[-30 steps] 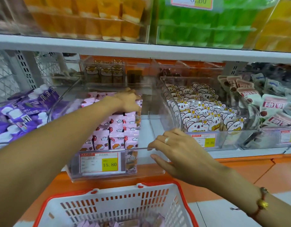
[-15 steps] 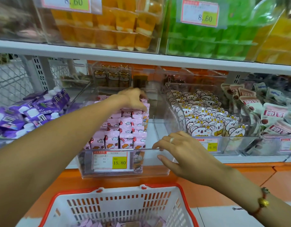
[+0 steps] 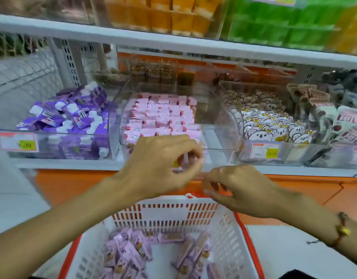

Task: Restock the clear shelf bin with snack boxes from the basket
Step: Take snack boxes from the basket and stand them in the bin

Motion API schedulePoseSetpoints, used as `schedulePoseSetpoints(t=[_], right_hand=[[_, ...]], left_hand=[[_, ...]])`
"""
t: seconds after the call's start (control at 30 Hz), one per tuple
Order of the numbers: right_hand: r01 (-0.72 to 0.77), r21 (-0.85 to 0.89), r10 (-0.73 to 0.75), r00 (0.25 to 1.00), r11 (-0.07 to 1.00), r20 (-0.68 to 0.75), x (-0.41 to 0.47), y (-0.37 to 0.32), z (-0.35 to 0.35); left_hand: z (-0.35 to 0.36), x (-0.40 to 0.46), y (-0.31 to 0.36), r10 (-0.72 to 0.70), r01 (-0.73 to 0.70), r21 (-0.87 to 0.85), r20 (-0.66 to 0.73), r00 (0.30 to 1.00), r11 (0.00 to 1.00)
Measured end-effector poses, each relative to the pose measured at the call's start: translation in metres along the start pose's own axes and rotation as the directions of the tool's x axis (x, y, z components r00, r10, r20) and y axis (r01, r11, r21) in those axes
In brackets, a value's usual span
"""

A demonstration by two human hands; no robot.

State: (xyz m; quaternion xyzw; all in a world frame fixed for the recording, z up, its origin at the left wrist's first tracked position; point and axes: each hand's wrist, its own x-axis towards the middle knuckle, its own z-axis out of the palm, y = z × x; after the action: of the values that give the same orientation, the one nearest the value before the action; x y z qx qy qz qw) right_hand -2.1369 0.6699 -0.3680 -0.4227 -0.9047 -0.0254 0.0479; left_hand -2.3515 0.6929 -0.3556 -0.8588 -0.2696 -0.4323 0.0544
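left hand [image 3: 159, 164] hiding bin's [image 3: 217, 137] price label, basket [image 3: 173, 214] cropped below

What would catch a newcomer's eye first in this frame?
Two bare hands, left hand and right hand, hover with curled fingers above a white basket of pink snack boxes. Behind them, the clear bin holds rows of pink boxes, its right part unfilled.
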Motion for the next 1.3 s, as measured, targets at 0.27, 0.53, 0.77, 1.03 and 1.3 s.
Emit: schedulePoseSetpoints(t=[0.27, 0.53, 0.77, 1.03, 1.3], right_hand=[[-0.124, -0.131, 0.18, 0.669, 0.984, 0.721, 0.005, -0.003, 0.155], [-0.545, 0.129, 0.369, 0.704, 0.828, 0.607, -0.045, -0.038, 0.322], [-0.43, -0.022, 0.39, 0.793, 0.902, 0.468, -0.026, -0.018, 0.357], [-0.237, -0.138, 0.274, 0.845, 0.962, 0.458, -0.012, -0.011, 0.364], [-0.556, 0.188, 0.408, 0.764, 0.81, 0.5, -0.004, -0.023, 0.305]], left_hand=[[0.097, -0.142, -0.043, -0.351, 0.425, 0.229, 0.907, 0.233, 0.876], [0.163, -0.283, -0.038, -0.709, 0.848, 0.356, 0.704, 0.032, 0.392], [0.237, -0.296, 0.015, -0.65, 0.902, 0.289, 0.76, -0.011, 0.322], [0.247, -0.304, 0.026, -0.624, 0.846, 0.297, 0.78, 0.053, 0.442], [0.166, -0.284, -0.018, -0.399, 0.932, 0.306, 0.892, -0.21, 0.193]])
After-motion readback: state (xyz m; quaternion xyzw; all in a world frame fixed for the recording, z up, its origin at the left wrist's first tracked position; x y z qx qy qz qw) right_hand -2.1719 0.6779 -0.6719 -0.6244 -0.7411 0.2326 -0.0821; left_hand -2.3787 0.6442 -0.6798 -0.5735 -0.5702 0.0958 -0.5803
